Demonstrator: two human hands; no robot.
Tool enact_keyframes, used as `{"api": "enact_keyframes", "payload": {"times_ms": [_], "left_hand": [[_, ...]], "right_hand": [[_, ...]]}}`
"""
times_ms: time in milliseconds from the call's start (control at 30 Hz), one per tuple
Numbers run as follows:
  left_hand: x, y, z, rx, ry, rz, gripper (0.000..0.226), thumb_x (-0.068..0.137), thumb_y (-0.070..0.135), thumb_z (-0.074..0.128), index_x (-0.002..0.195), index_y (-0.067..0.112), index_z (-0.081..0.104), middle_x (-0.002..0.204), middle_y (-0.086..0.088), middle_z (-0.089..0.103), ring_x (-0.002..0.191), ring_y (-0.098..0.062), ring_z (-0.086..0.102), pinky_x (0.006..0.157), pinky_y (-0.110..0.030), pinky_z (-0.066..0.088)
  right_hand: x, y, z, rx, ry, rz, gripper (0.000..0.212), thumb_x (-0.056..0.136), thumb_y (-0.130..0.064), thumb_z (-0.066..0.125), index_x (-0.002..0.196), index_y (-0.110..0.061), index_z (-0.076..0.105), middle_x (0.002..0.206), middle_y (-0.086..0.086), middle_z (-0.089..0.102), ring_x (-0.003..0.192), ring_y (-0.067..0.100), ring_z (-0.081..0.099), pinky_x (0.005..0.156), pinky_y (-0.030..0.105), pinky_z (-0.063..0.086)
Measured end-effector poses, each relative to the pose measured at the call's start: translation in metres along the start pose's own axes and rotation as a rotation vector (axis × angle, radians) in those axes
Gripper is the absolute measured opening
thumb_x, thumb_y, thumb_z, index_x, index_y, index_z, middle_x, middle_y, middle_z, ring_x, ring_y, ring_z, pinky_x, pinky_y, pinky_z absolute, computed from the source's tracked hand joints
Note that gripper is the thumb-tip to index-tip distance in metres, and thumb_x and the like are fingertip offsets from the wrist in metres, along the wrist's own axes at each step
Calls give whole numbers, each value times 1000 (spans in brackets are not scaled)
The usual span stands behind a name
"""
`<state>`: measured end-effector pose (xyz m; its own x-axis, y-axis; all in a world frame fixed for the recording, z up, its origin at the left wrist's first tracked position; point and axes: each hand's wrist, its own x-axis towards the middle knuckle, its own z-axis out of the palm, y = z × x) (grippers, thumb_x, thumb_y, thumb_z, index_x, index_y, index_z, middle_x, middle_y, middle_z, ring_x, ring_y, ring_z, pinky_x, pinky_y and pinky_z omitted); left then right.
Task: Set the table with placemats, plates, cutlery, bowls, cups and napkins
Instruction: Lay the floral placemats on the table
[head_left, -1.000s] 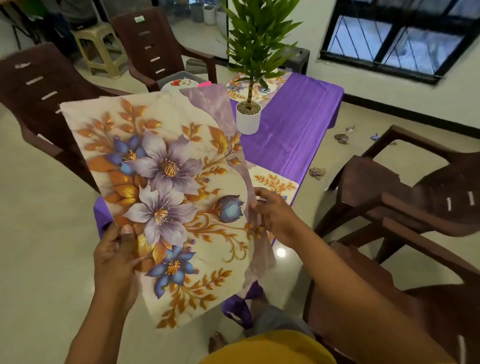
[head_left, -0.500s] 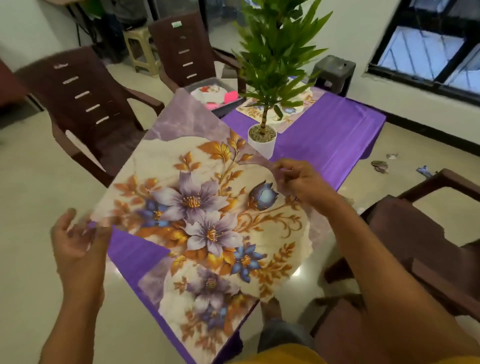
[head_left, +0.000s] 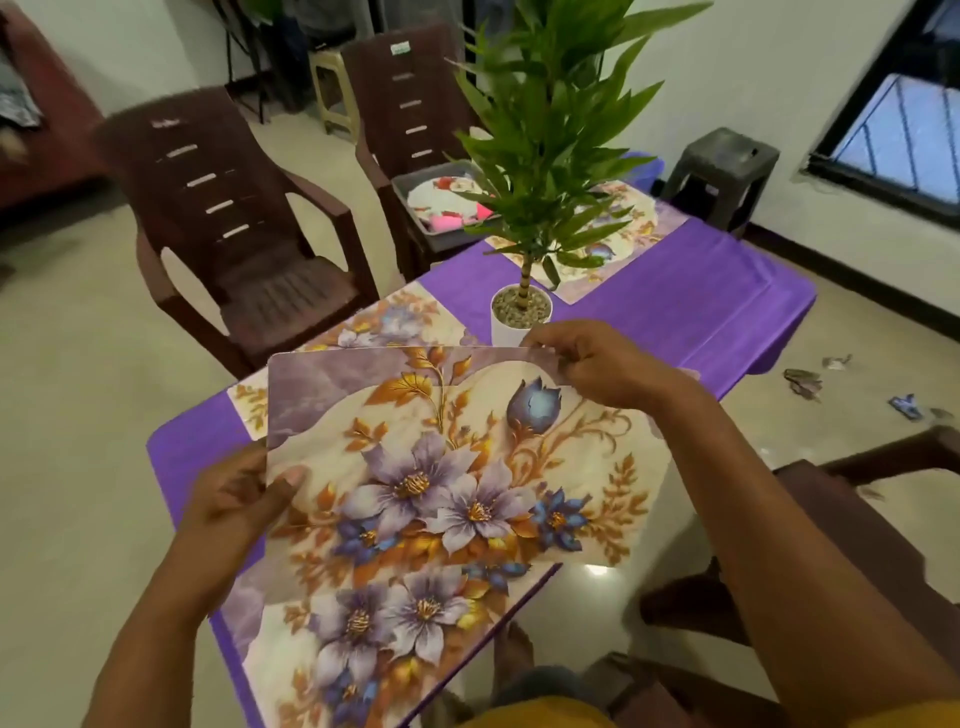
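I hold a floral placemat (head_left: 457, 457) flat above the near end of the purple-clothed table (head_left: 691, 312). My left hand (head_left: 234, 499) grips its left edge, thumb on top. My right hand (head_left: 592, 364) pinches its far right corner. Beneath it another floral placemat (head_left: 363, 639) lies on the table's near corner. A third placemat (head_left: 400, 317) lies on the left side and a fourth (head_left: 618, 223) at the far end. A grey tub (head_left: 410, 192) with plates and pink items sits on the far chair.
A potted plant in a white pot (head_left: 519, 317) stands mid-table, just beyond my right hand. Brown plastic chairs stand left (head_left: 228, 223), far (head_left: 410, 104) and right (head_left: 852, 519). A dark stool (head_left: 722, 171) is by the window wall. Scraps lie on the floor (head_left: 805, 379).
The held placemat has swung from tilted to level, long side toward me, and sits lower over the table. My left hand has taken hold of its left edge again.
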<state>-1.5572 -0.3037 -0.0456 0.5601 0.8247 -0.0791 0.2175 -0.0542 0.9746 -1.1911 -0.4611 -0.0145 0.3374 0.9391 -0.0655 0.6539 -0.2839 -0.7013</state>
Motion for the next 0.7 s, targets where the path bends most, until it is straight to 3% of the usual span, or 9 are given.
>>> {"api": "enact_keyframes", "payload": {"times_ms": [100,167,233,300,367,467,533,700], "left_hand": [[1,-5,5,-11,48,20,33,98,-4,59,98,23,79,91,0,81,77,-11,76,67,-24,62],[1,-11,1,-38,69,12,27,99,-1,59,103,20,76,95,-5,81,77,-12,76,65,-24,62],[0,-17,1,-68,94,-13,24,100,2,59,107,19,75,100,-7,80,82,-16,77,66,-26,63],[-4,-21,5,-138,112,-68,23,101,0,57,108,16,72,97,-2,81,79,-12,77,64,-23,63],[-9,-27,11,-217,106,-128,23,101,-3,54,106,12,70,96,-1,80,76,-8,76,62,-22,62],[-10,-41,28,-352,66,-238,23,100,-3,55,107,10,72,108,-17,77,83,-21,78,68,-34,65],[-9,-46,45,-405,51,-308,27,101,-3,53,114,11,71,109,-16,78,86,-24,78,69,-38,66],[3,-53,95,-376,10,-385,30,101,-5,52,122,10,68,107,-14,79,83,-27,78,64,-38,65]], "right_hand": [[-8,7,6,4,164,32,20,99,-18,65,115,-29,71,105,-1,74,96,22,68,85,47,57],[-19,17,15,-177,394,43,42,93,-22,70,134,-32,63,129,-2,66,119,24,60,100,47,49],[-35,27,21,-202,576,129,62,91,-25,73,148,-31,49,145,0,52,133,26,46,107,41,38],[-51,39,25,-98,633,303,76,90,-28,75,156,-27,37,156,3,41,143,26,36,112,41,32],[-64,55,29,35,567,487,86,91,-33,76,161,-23,28,164,6,32,150,28,28,121,45,28],[-76,74,32,307,527,635,80,90,-37,76,156,-22,33,154,8,46,140,32,46,114,52,42],[-82,89,27,332,542,690,64,91,-33,75,146,-18,45,140,7,56,127,32,56,106,52,48],[-86,137,-2,384,631,772,31,85,-9,70,115,-17,67,107,8,71,96,29,68,82,39,57]]}}
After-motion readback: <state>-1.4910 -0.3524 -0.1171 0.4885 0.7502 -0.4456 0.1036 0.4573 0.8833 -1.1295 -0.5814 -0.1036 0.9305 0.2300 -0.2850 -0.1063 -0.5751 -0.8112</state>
